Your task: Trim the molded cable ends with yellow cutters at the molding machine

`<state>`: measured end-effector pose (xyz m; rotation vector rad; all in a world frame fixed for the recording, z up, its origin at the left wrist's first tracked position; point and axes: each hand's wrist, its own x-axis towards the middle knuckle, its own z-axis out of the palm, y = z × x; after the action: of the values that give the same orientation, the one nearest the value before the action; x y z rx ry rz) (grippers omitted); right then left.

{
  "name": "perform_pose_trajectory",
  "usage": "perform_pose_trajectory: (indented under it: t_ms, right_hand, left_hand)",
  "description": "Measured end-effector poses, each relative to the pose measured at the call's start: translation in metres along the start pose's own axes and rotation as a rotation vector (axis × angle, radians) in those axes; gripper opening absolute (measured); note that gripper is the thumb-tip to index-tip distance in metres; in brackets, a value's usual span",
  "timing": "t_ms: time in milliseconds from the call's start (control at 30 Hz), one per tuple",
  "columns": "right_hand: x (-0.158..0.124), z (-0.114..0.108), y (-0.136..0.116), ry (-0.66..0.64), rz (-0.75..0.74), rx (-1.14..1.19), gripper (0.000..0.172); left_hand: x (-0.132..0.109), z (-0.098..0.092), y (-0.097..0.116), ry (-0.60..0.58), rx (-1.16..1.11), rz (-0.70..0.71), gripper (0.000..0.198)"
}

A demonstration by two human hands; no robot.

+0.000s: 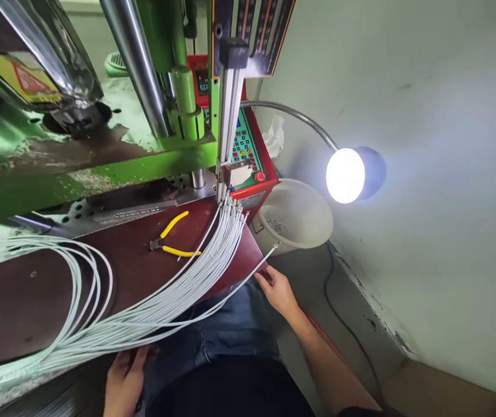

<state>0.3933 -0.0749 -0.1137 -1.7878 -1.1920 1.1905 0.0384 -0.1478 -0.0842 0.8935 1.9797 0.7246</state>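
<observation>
A thick bundle of white cables (173, 310) with small metal end terminals (234, 208) fans across the dark red board (152, 281). One single cable (258, 265) lies apart on the right, its metal end sticking out past the board's corner. My right hand (277, 289) is at that corner, thumb and fingers curled close under this cable; what they pinch is hidden. My left hand (124, 379) is low, just below the bundle at the board's front edge, its fingertips blurred and partly in shadow. Yellow-handled cutting pliers (175, 223) lie spread on the board behind the bundle.
A green press machine (156, 165) rises behind the board. To its right are a red control box (252, 130) with keypad, a pale bucket (312, 223) with small metal pieces and a lit gooseneck lamp (345, 175). Coiled cables (76, 266) lie at left; the wall (438, 174) is right.
</observation>
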Motion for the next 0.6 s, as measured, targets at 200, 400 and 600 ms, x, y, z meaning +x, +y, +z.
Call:
perform_pose_trajectory:
  t_ms: [200,400,600]
  right_hand:
    - [-0.031,0.013,-0.007,-0.271,0.219,0.22,0.033]
    - [-0.054,0.073,-0.03,-0.524,0.374,0.669,0.059]
    - [-0.066,0.088,-0.056,-0.341,0.274,0.95,0.052]
  left_hand:
    - [-0.01,0.025,0.012,-0.226,-0.038,0.043,0.039]
    - [-0.021,0.04,0.025,-0.234,-0.092,0.094,0.05]
    - [-0.03,0.035,0.038,-0.264,-0.063,0.108,0.055]
